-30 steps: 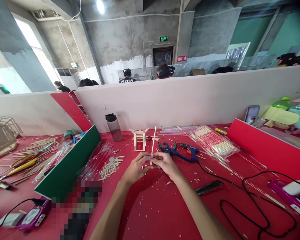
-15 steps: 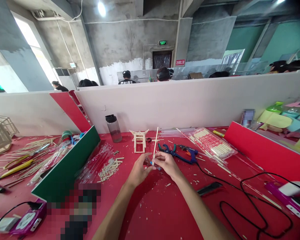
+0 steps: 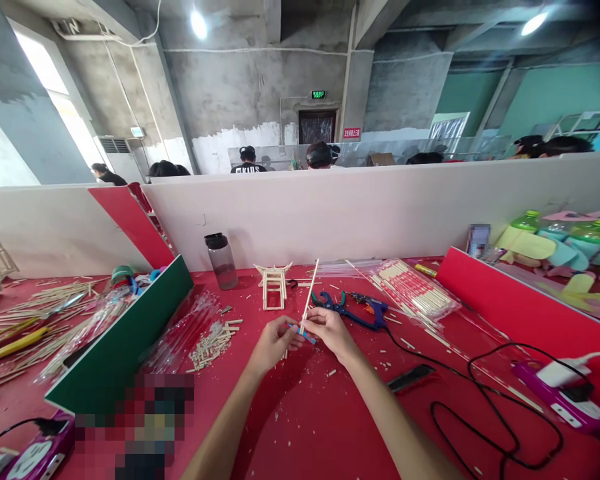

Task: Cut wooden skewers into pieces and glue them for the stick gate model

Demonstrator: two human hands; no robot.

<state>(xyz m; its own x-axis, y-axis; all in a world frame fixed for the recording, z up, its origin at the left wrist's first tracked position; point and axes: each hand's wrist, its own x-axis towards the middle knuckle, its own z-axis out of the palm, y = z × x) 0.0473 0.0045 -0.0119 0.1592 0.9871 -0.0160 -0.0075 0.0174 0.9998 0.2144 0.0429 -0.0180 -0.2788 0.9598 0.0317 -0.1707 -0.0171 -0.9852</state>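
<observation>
right hand (image 3: 329,331) is gripping a tilted stick (image 3: 310,288) | left hand (image 3: 273,341) is curling beside a blue piece (image 3: 307,335), grip unclear

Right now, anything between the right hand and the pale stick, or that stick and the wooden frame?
Right hand grips the pale stick, nothing between. Toward the wooden frame, a small black item lies in the gap.

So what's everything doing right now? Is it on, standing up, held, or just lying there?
Thin stick: held, tilted
Right hand: grip closed on the thin stick
Left hand: fingers curled; can't tell if holding anything
Little stick frame: standing
Bottle: upright, black cap on
Blue gun-shaped tool: lying down; can't tell if on
Stick packet: lying flat
Exit sign: lit
Ceiling light: on
</observation>
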